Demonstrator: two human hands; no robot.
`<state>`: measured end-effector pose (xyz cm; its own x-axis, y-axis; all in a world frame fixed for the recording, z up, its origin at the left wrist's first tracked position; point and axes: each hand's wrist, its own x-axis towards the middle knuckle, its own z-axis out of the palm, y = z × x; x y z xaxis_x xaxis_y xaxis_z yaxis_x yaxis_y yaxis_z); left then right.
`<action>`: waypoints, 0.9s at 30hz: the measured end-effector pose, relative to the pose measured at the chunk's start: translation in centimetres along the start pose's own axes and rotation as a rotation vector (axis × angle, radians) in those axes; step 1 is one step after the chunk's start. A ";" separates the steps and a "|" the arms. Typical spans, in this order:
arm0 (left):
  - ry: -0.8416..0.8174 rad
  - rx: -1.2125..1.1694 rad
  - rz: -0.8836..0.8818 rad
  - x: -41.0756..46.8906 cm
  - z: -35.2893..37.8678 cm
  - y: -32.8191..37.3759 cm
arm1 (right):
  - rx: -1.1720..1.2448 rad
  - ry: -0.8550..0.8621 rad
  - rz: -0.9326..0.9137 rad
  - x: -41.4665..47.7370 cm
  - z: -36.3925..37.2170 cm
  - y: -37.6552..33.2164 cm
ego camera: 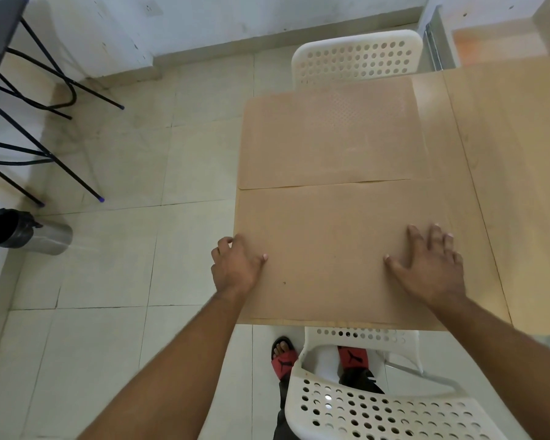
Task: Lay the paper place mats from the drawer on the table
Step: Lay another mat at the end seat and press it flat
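Note:
Two brown paper place mats lie on the light wooden table [527, 192]. The far mat [331, 144] reaches the table's left and far edges. The near mat [331, 242] lies in front of it, with its far edge touching or slightly overlapping the far mat. My left hand [235, 265] grips the near mat's left edge, thumb on top and fingers curled over the table's side. My right hand [432, 265] rests flat on the same mat, fingers spread. No drawer is in view.
A white perforated chair [359, 404] stands at the table's near edge, my sandalled feet beneath it. Another white chair [356, 58] stands at the far side. On the tiled floor at left are a black-legged table [0, 42] and a metal bin [29, 233].

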<state>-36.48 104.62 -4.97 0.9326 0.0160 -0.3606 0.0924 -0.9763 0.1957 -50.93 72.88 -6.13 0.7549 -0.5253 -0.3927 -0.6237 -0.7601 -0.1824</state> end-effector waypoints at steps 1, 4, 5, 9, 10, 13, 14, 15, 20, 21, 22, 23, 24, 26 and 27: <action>-0.012 -0.003 -0.003 0.1 0.0 0.0 | -0.008 -0.002 -0.007 0.0 0.1 0.0; -0.040 -0.018 -0.020 0.3 0.1 0.1 | -0.023 -0.014 -0.015 0.1 0.3 -0.1; -0.046 -0.028 -0.025 0.4 0.1 0.1 | -0.023 -0.015 -0.017 0.1 0.3 -0.2; -0.053 -0.058 -0.042 0.4 0.2 0.1 | -0.022 -0.015 -0.030 0.2 0.2 -0.4; -0.055 -0.061 -0.044 0.4 0.3 0.1 | -0.024 -0.014 -0.033 0.2 0.2 -0.4; -0.059 -0.084 -0.051 0.4 0.2 0.2 | -0.034 -0.014 -0.039 0.2 0.2 -0.5; -0.062 -0.093 -0.054 0.4 0.2 0.2 | -0.036 -0.015 -0.039 0.1 0.2 -0.6; -0.066 -0.102 -0.056 0.4 0.2 0.2 | -0.036 -0.016 -0.038 0.2 0.3 -0.6; -0.077 -0.125 -0.070 0.4 0.0 0.4 | -0.036 -0.015 -0.037 0.2 0.4 -0.6; -0.082 -0.127 -0.069 0.4 -0.1 0.5 | -0.038 -0.017 -0.036 0.2 0.4 -0.6; -0.088 -0.131 -0.069 0.4 -0.2 0.5 | -0.040 -0.018 -0.035 0.1 0.3 -0.6; -0.089 -0.134 -0.067 0.4 -0.2 0.5 | -0.040 -0.017 -0.034 0.1 0.3 -0.6; -0.086 -0.136 -0.062 0.4 -0.3 0.5 | -0.038 -0.011 -0.031 0.1 0.3 -0.7; -0.055 -0.124 -0.044 0.2 -0.6 0.9 | -0.025 0.001 -0.028 0.0 0.0 -1.0; -0.026 -0.110 -0.023 0.1 -0.6 1.3 | -0.015 0.006 -0.029 0.0 -0.1 -1.2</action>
<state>-36.05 103.54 -4.17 0.9204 0.0315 -0.3896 0.1532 -0.9460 0.2856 -50.12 73.75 -5.81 0.7739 -0.5053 -0.3817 -0.5985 -0.7806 -0.1802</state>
